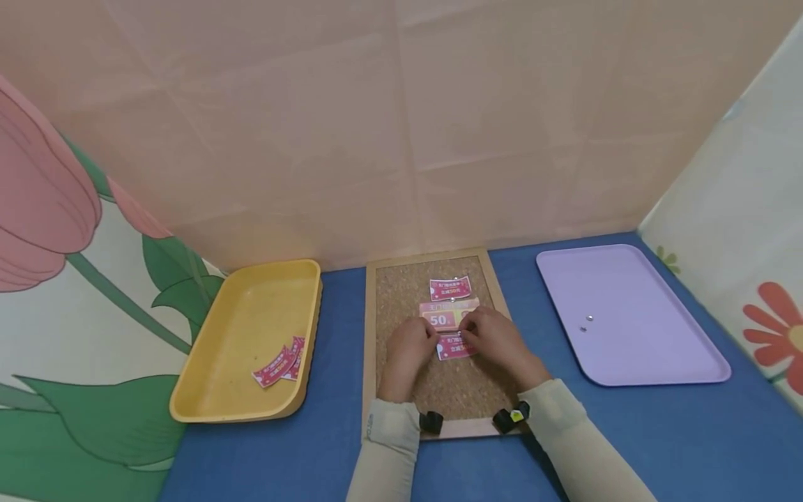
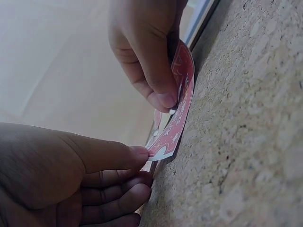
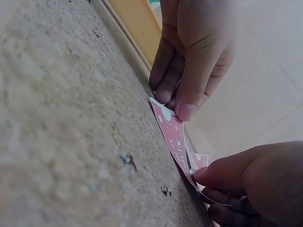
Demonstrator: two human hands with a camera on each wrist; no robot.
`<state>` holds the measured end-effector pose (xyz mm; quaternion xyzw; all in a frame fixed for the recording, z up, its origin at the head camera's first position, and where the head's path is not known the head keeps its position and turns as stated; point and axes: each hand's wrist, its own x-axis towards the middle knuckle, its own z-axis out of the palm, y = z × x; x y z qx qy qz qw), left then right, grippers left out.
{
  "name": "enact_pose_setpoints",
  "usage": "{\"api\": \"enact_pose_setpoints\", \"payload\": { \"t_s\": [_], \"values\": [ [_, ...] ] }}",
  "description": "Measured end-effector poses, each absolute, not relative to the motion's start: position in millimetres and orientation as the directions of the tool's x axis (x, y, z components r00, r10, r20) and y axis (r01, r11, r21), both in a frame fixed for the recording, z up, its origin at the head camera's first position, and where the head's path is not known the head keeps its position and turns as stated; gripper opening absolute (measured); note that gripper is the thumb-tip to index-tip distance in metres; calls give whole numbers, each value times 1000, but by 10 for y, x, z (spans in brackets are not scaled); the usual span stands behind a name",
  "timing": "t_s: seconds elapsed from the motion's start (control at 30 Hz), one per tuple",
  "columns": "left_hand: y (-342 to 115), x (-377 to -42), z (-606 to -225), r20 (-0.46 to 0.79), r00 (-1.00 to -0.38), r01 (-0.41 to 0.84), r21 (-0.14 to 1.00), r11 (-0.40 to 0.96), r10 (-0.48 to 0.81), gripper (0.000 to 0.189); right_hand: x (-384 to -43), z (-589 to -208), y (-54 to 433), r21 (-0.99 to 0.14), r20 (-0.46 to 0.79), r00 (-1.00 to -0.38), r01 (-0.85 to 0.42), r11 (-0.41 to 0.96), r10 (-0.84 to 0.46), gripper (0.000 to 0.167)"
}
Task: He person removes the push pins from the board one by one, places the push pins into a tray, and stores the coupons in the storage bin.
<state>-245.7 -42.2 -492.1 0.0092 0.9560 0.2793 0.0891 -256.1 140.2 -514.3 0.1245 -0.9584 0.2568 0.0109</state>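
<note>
Low on the framed cork board [image 1: 401,282], a small pink coupon [image 1: 448,348] is between my two hands. My left hand [image 1: 410,345] pinches its left end between thumb and fingers, as the left wrist view also shows. On the other side my right hand [image 1: 498,341] pinches a silver thumbtack [image 3: 191,172] with the thumb at its head, against the coupon's upper part. The coupon bows away from the cork. Directly above are a larger pink and yellow coupon [image 1: 442,319] and another small pink coupon [image 1: 450,288] with tack heads at its edges.
To the left stands a yellow tray [image 1: 219,348] with pink coupons [image 1: 274,369] in it. A flat lilac tray [image 1: 646,328] lies to the right, holding two small silver tacks [image 1: 590,318]. Blue cloth [image 1: 339,390] covers the table, and a beige backdrop rises behind.
</note>
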Motion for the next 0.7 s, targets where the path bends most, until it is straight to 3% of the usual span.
{"api": "enact_pose_setpoints", "payload": {
  "t_s": [0.7],
  "values": [
    [-426, -2446, -4916, -164, -984, -37, 557, 830, 66, 16, -2563, -5170, 1404, -491, 62, -973, -222, 842, -221, 7]
  ]
}}
